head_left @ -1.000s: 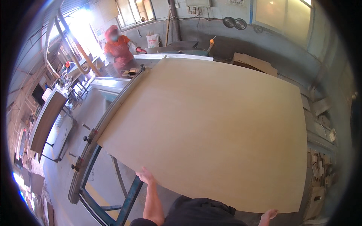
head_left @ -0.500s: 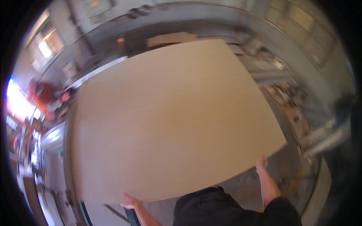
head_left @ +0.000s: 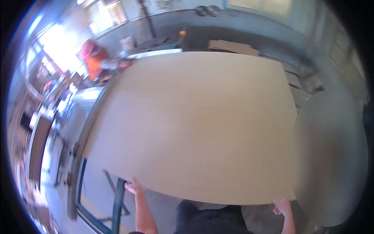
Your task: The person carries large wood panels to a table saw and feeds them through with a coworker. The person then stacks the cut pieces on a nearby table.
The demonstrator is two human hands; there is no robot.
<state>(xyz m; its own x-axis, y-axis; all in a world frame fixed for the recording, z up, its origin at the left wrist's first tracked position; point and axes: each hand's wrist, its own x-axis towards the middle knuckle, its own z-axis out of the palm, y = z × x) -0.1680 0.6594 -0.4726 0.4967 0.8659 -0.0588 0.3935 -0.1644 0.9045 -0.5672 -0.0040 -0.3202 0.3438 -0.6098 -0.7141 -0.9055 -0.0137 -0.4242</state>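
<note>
A large, pale tan wooden board lies flat in front of me and fills most of the view. My left hand is closed on its near edge, left of my body, beside a dark green metal leg. Toward the near right corner my right hand has its fingers curled at the same edge. The fingers' undersides are partly hidden by the board. At the far left corner a co-worker in orange with a red head covering has a reddish hand close to the board.
A long rail runs along the board's left side, above a dark green frame. Cut panels lie beyond the far edge. More material is stacked at the far right. A blurred oval hides the near right side.
The view has swung left, so the board and co-worker appear farther right. The board's near edge sits squarer to my body. Both hands stay at that edge.
</note>
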